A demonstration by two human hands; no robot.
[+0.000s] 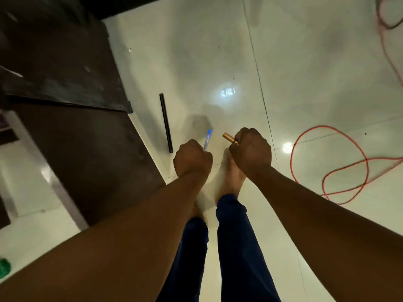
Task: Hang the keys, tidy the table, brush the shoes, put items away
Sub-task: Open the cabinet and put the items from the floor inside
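My left hand (193,158) grips a blue-capped pen (207,139) pointing to 12 o'clock; my right hand (250,152) grips a golden tube (229,137) pointing to 10 o'clock, both above the floor (196,62).

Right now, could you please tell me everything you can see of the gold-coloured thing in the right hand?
The gold tube is a short, slim cylinder that looks like shiny metal. The right hand grips one end in a closed fist, so only the other end shows, jutting up and left over the pale floor tiles. Nothing else touches it.
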